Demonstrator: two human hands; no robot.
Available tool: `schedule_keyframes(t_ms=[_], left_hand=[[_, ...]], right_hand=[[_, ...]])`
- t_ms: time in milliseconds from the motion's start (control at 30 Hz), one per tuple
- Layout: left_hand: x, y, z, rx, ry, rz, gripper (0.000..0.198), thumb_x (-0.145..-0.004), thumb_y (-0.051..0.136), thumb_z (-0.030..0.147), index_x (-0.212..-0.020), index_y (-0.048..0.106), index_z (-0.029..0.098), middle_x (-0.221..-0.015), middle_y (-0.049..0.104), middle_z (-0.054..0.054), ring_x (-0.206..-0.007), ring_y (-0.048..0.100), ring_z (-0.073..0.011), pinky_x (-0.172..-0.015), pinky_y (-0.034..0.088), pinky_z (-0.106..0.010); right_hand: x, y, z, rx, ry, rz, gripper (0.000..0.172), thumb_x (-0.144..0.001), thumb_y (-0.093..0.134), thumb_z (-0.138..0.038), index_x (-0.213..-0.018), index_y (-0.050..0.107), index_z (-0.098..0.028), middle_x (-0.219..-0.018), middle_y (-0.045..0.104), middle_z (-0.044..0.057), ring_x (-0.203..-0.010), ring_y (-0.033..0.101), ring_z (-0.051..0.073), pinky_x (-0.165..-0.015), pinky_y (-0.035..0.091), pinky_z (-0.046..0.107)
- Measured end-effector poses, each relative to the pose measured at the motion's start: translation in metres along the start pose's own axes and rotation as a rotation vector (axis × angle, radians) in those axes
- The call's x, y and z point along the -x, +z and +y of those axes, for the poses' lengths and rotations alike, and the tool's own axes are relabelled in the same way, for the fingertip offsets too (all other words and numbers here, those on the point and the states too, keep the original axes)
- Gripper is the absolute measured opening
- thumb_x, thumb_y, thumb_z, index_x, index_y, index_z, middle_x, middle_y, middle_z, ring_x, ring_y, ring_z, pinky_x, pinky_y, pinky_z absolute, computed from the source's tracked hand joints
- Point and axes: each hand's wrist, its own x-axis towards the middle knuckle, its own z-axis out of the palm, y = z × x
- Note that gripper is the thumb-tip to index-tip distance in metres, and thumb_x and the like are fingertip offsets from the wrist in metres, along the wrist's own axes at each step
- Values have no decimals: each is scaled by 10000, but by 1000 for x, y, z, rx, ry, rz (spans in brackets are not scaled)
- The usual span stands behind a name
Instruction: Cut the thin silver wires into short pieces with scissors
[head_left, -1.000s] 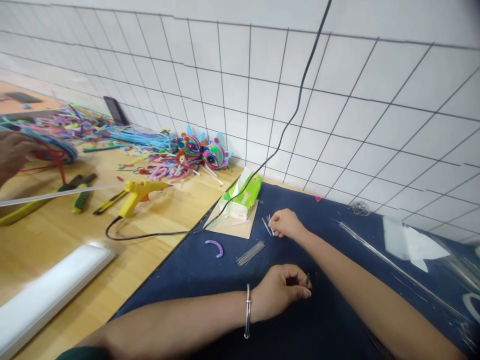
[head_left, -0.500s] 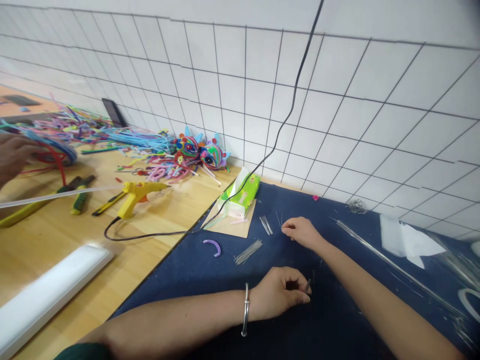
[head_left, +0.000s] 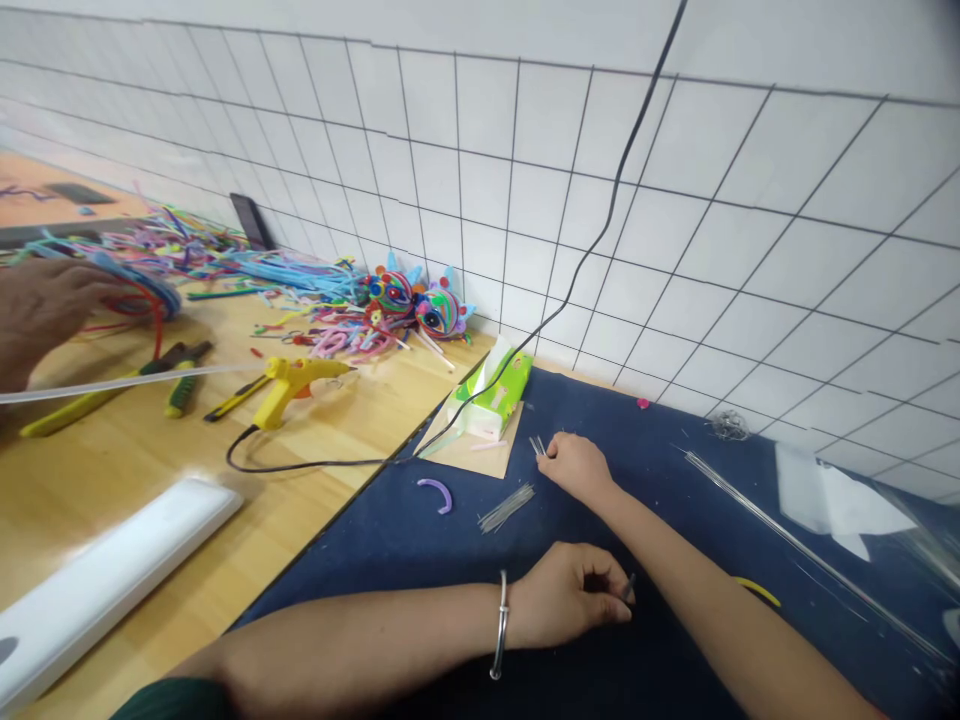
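My left hand [head_left: 566,597], with a silver bangle at its wrist, is closed with thumb and finger pinching a small dark thin piece [head_left: 629,588] that I cannot make out clearly. Farther forward, my right hand [head_left: 581,466] is closed at the near end of a small group of short metal wires [head_left: 536,446], its fingertips on them and partly hiding them. A larger bundle of cut metal wires [head_left: 506,508] lies on the dark blue mat [head_left: 420,545] between my hands and a purple curved piece [head_left: 438,495].
A tissue pack [head_left: 495,395] sits on a board beyond my hands. Left are a yellow glue gun [head_left: 289,385], a white box [head_left: 112,590], pliers [head_left: 180,390] and colourful pipe cleaners [head_left: 292,275]. Another person's hand [head_left: 52,305] is there. Long wires [head_left: 787,535] lie right.
My right hand has moved left to the small group of short wires; the thin wires beside its fingers no longer show apart. My left hand keeps its pinch. The view has shifted slightly.
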Motion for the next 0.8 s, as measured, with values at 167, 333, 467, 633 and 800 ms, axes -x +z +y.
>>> schedule_keyframes(t_ms=[167,333,467,633,800], left_hand=[[1,-1,1,1,33,-6,108,-648,650,213,-718,625,134,-772,626,-16,-663,538,-107,-621,414,-202],[1,-1,1,-18,28,0,111,-653,647,217,-731,629,141,-777,630,-13,-670,541,-108,-620,416,-202],[1,-1,2,-22,9,-11,130,-651,651,237,-739,636,142,-774,631,-15,-665,542,-107,-619,416,-201],[2,-1,1,-47,-8,-25,148,-664,639,243,-764,639,134,-747,622,-18,-633,532,-98,-592,409,-189],[-1,-24,24,-294,28,-190,177,-682,621,227,-844,648,160,-723,629,-5,-586,537,-95,-537,394,-174]], right_hand=[[-1,0,1,9,4,-13,207,-736,488,-318,-754,646,-185,-769,659,78,-758,603,207,-631,395,261],[-1,0,-1,1,3,-9,194,-721,492,-283,-749,656,-183,-763,663,82,-752,607,209,-621,395,258],[0,-9,0,-25,-13,-12,215,-712,519,-354,-704,655,-186,-722,660,70,-713,606,198,-588,384,245],[29,-41,18,-74,-49,-10,269,-742,483,-431,-677,627,-213,-679,640,26,-641,580,158,-554,368,228],[95,-66,75,-110,-47,-27,259,-767,449,-441,-700,605,-246,-667,620,17,-583,551,158,-518,364,251]])
